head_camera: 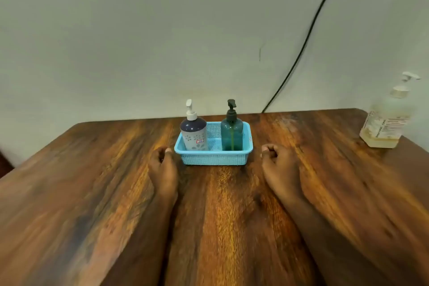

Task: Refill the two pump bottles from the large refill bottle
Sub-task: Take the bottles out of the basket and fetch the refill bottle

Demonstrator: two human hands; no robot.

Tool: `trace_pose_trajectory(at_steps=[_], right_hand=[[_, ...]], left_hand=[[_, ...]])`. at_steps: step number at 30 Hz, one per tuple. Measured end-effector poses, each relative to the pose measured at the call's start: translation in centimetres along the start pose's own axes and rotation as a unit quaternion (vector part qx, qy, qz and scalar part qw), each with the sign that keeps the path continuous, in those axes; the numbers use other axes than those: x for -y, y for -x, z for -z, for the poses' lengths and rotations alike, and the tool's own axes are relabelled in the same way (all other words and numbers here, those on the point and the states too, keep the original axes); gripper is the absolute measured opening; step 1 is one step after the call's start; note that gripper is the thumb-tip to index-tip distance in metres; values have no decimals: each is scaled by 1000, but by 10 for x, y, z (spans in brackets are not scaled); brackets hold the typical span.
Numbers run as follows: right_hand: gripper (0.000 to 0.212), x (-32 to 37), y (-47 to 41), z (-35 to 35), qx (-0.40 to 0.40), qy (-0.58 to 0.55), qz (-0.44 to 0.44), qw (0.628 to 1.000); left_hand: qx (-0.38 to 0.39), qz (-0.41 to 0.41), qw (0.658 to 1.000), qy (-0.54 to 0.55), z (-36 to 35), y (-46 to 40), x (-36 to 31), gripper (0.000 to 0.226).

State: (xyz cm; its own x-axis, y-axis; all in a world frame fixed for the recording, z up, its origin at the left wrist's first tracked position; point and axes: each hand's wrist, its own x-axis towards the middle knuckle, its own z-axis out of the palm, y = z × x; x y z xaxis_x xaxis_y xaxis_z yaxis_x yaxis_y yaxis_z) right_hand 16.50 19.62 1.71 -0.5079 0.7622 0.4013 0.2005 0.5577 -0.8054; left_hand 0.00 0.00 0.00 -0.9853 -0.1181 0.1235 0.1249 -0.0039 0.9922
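Two pump bottles stand upright in a light blue plastic basket (213, 159) at the middle back of the wooden table. The left one is a white and navy bottle (193, 134) with a white pump. The right one is a teal see-through bottle (231, 133) with a black pump. The large clear refill bottle (384, 123) with a white pump and a little yellowish liquid stands at the far right. My left hand (162, 163) rests on the table just left of the basket, fingers curled, holding nothing. My right hand (277, 161) rests just right of it, fingers curled, empty.
The brown wooden table (220, 216) runs up to a pale wall. A black cable (301, 49) hangs down the wall and goes behind the table's back edge, right of the basket.
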Motion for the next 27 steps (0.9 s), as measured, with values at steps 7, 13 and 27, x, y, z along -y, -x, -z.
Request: trace_pose_trajectory(at_steps=[7, 13, 27], right_hand=[[36, 6, 3, -2, 52, -32, 18, 998], [37, 6, 3, -7, 73, -69, 11, 995], [10, 12, 1, 6, 84, -247, -182, 948]], left_hand=[[122, -23, 992, -2, 2, 14, -9, 34], [123, -15, 992, 18, 2, 14, -7, 37], [129, 40, 990, 25, 20, 40, -21, 18]])
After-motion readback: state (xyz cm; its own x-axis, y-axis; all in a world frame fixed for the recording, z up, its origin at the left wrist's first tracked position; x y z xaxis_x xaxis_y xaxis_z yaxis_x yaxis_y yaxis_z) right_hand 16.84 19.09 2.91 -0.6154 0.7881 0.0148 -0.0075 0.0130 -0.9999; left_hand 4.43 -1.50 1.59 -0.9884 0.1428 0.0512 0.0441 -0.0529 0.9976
